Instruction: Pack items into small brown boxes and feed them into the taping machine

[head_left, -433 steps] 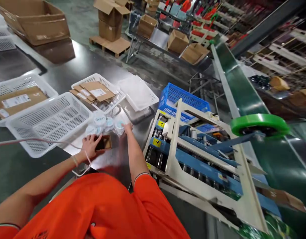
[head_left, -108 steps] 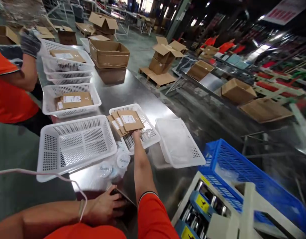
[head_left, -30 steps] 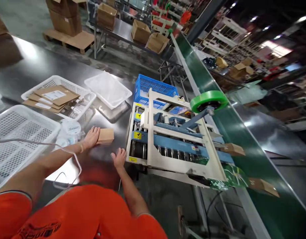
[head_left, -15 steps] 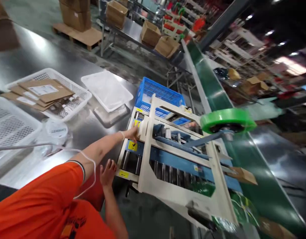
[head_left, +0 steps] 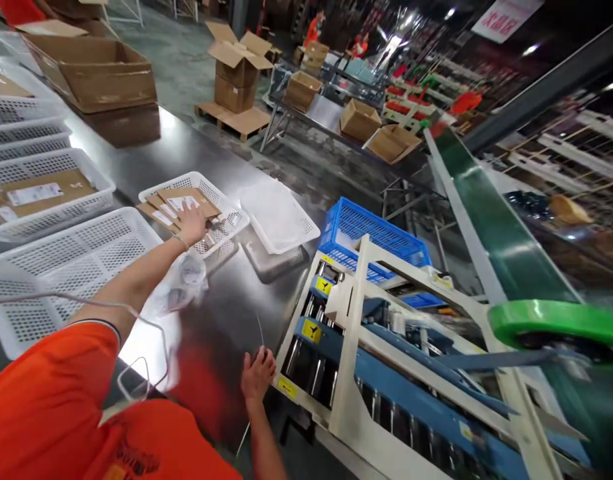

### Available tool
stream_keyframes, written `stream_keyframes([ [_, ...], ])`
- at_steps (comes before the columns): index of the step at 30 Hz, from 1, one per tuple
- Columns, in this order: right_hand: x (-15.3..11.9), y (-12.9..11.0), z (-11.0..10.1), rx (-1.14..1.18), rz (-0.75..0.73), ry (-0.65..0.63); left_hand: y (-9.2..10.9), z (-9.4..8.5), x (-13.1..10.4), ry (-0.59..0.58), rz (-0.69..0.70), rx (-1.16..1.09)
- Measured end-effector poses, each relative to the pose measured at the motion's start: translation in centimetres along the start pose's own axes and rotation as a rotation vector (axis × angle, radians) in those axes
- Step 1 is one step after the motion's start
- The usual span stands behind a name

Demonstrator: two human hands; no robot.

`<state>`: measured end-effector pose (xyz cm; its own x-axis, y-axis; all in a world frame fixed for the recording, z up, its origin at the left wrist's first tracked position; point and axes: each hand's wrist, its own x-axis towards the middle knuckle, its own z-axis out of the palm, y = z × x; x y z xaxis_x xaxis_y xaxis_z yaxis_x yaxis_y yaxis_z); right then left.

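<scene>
My left hand (head_left: 191, 225) reaches over a white perforated basket (head_left: 236, 220), its fingers stretched out on top of a few flat brown cardboard mailers (head_left: 159, 212) with white labels. Small items lie under the mailers, too partly covered to name. My right hand (head_left: 258, 375) rests at the steel table's edge beside the tape-sealing machine (head_left: 359, 320), fingers apart and holding nothing. A small pale box (head_left: 339, 301) sits on the machine's infeed, partly behind its frame. Clear plastic packaging (head_left: 182, 283) lies near my left forearm.
More white baskets (head_left: 101, 250) stand on the steel table (head_left: 221, 320), left. A blue crate (head_left: 381, 230) sits behind the machine, with a green tape roll (head_left: 551, 323) sticking up at right. A green conveyor (head_left: 511, 220) runs beyond. A pale cable (head_left: 141, 313) crosses my left arm.
My left hand has left the pale box at the machine's infeed and moved left onto the mailers. The right hand stays near the machine's corner. The view has swung left.
</scene>
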<state>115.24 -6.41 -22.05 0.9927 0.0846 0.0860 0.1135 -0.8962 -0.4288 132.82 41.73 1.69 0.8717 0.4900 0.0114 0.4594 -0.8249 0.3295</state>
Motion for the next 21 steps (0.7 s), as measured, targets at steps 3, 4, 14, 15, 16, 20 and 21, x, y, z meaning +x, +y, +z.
stream_keyframes([
  [3, 0.3, 0.3, -0.1, -0.052, -0.015, 0.018, -2.7, 0.2, 0.9, -0.041, -0.09, 0.012],
  [4, 0.3, 0.4, -0.1, -0.073, -0.02, 0.026, -3.1, 0.7, 1.0, -0.053, -0.113, 0.006],
  [14, 1.0, -0.2, -1.2, -0.143, -0.057, 0.083, -7.2, -2.4, -2.4, 0.018, -0.066, 0.081],
  [15, 1.0, -0.3, -1.3, -0.127, -0.043, 0.077, -8.7, -3.2, -3.9, 0.037, -0.028, 0.113],
  [16, 1.0, -0.5, -1.5, -0.107, -0.023, 0.068, -10.3, -3.8, -5.6, 0.045, 0.008, 0.141],
  [20, 3.0, -3.6, -2.7, 0.012, 0.084, 0.037, -17.2, -3.5, -12.2, -0.048, 0.153, 0.175],
  [21, 4.2, -5.5, -3.1, 0.065, 0.089, 0.049, -18.6, -2.8, -13.4, -0.086, 0.192, 0.163],
])
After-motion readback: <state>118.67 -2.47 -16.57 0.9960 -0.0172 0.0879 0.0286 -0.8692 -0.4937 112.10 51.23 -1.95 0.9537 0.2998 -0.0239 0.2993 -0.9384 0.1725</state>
